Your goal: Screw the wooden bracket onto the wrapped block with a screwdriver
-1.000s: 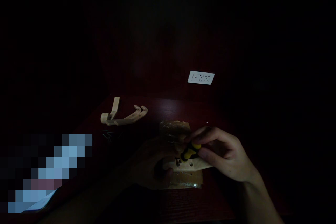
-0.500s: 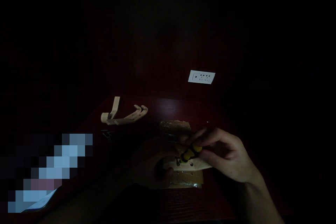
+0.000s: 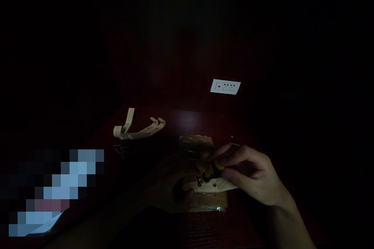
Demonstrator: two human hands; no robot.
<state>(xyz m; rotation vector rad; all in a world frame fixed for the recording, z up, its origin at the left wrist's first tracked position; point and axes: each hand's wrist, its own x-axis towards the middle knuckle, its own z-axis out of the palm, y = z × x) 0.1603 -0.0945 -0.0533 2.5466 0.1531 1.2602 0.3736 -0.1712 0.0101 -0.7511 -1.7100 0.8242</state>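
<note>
My right hand [image 3: 248, 171] is closed around the handle of a short yellow-and-black screwdriver [image 3: 210, 172], its tip slanting down to a hole in a pale wooden piece [image 3: 208, 185]. Another hole shows in the wood just right of the tip. In deep shadow, my left hand [image 3: 172, 184] grips the left end of the wooden piece, fingers behind it and thumb in front. Beneath the wood lies a tape-wrapped cardboard piece [image 3: 208, 202] on the dark red table [image 3: 216, 225].
Curved pale wooden parts [image 3: 143, 130] lie at the back left, with several thin screws [image 3: 121, 149] in front of them. A pixelated bright screen [image 3: 76, 181] is at the left. A white socket plate [image 3: 225, 86] is on the wall behind.
My right hand and the screwdriver handle have turned slightly over the hole. The left hand keeps its hold on the wooden piece. The whole view has shifted a little.
</note>
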